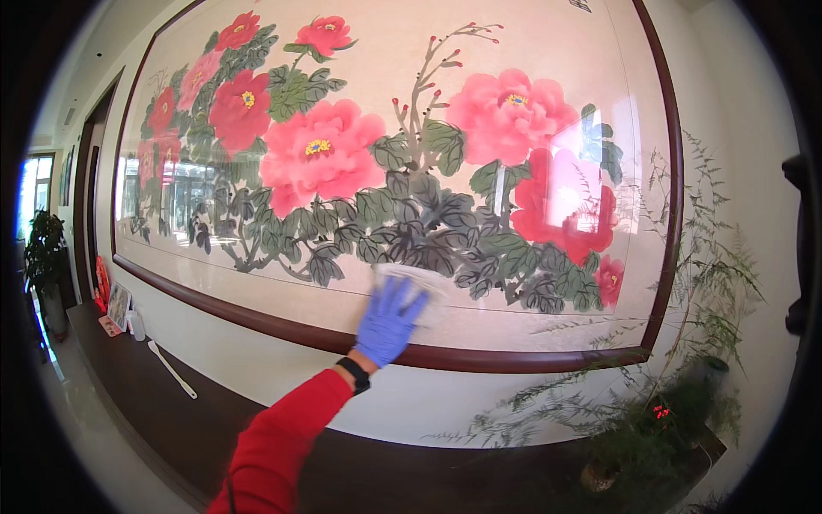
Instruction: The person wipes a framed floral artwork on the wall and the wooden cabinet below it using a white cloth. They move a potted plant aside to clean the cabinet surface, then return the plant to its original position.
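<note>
My left hand point(388, 327), in a blue-violet disposable glove, presses a white cloth point(431, 289) against the glass of a large framed peony painting point(318, 151). Its fingers are spread over the cloth, just above the lower bar of the dark brown wooden frame point(507, 360). The cloth is blurred at its edges. A black band point(354, 375) circles the wrist below a red sleeve. My right hand is out of view.
Below the painting runs a dark cabinet top point(212, 424). On its left lie a white long-handled tool point(172, 371), a white bottle point(135, 325) and a small picture point(119, 305). Feathery potted greenery point(642, 443) at right overlaps the frame's lower right corner.
</note>
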Demonstrator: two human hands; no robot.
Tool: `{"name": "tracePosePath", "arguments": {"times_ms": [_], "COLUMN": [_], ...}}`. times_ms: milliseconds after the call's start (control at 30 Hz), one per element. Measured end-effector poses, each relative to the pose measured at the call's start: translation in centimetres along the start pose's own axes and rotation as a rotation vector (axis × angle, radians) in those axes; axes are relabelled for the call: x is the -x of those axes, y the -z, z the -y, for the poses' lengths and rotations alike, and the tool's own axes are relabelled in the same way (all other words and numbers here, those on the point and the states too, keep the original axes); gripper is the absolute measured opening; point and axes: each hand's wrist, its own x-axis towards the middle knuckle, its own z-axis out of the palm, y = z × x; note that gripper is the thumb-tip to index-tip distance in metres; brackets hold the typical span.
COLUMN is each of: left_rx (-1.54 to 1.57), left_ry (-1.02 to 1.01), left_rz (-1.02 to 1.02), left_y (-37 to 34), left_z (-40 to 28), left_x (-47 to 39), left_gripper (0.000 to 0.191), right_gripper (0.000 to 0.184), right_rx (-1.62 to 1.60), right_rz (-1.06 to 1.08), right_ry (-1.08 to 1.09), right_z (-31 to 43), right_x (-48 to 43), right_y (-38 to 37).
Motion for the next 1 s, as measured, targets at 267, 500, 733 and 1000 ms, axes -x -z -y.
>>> {"name": "tracePosePath", "arguments": {"times_ms": [267, 500, 733, 1000], "left_rx": [-0.14, 0.001, 0.122, 0.1], "left_ry": [0.044, 0.211, -0.274, -0.447], "left_rz": [-0.232, -0.107, -0.055, -0.016], "left_y": [2.9, 4.1, 0.5, 1.4], "left_z": [7.9, 10.7, 1.0, 11.0], "left_x": [-9.8, -0.8, -1.7, 1.7], "left_gripper": [0.069, 0.067, 0.057, 0.053], "right_gripper": [0.033, 0.021, 0.024, 0.021], "right_rx": [0.005, 0.096, -0.068, 0.114], "right_rz": [0.043, -0.068, -0.079, -0.331], "right_ry": [-0.115, 0.232, 0.057, -0.014], "right_z": [0.8, -1.6, -3.4, -1.3], "right_x": [0.2, -0.1, -0.8, 0.6], "right_y": [-0.3, -1.4, -3.2, -6.6]}}
